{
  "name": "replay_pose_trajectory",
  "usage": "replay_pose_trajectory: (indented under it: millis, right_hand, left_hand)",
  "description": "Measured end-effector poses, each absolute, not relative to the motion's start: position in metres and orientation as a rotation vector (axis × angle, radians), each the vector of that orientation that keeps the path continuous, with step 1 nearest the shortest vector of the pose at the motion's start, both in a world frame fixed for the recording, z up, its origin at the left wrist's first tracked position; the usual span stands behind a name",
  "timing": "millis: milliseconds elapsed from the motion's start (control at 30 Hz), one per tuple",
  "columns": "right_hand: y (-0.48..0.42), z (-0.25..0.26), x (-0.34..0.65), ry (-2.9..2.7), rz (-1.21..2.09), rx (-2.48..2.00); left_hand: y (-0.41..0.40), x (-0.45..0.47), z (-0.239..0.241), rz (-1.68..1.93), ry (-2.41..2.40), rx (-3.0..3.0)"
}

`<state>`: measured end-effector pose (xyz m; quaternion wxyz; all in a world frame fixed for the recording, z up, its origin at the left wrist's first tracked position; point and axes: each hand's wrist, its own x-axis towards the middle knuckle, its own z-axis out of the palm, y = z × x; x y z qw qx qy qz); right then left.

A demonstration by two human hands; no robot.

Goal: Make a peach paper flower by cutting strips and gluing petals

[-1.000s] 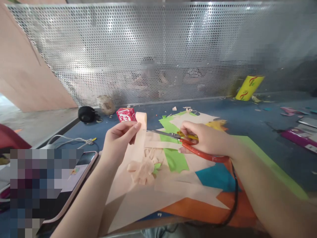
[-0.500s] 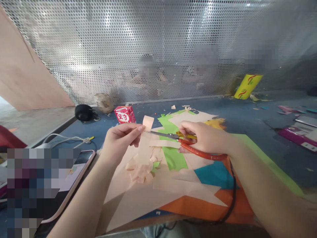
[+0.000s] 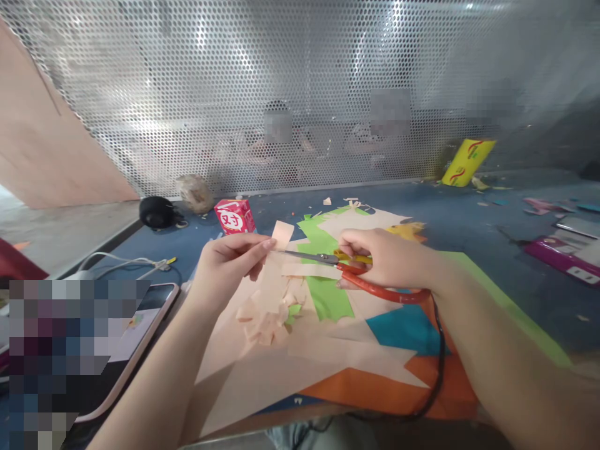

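Between thumb and fingers, my left hand (image 3: 234,265) pinches a small pale peach piece of paper (image 3: 283,235). My right hand (image 3: 379,253) grips orange-and-yellow-handled scissors (image 3: 323,257), whose blades point left and look nearly closed, with the tips at the paper's lower edge beside my left fingertips. A narrow pale paper strip (image 3: 312,270) extends left from just below the scissors. Underneath, a heap of small peach paper cuttings (image 3: 267,325) rests on larger pale sheets (image 3: 234,381). Green paper (image 3: 328,297) lies below the blades.
Left of my arm are a phone (image 3: 135,337) and a white cable (image 3: 122,265). A pink box (image 3: 234,217) and black round object (image 3: 157,213) stand farther back. Teal paper (image 3: 405,328) and orange paper (image 3: 365,390) lie in front. A yellow roll (image 3: 469,162) stands by the perforated metal screen (image 3: 309,75).
The peach piece in my left hand has tilted slightly to the right. Both hands and the scissors stay almost in place; the whole view has shifted a little.
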<state>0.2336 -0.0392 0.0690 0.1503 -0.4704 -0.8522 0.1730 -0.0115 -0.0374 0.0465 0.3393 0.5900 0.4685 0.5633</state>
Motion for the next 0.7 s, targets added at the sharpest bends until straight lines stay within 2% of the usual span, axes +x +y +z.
replay_pose_trajectory:
  millis: [700]
  right_hand:
    - [-0.0380, 0.0668, 0.2323, -2.455, 0.469, -1.397]
  left_hand:
    - [-0.0315, -0.0111, 0.0382, 1.511, 1.214, 1.342]
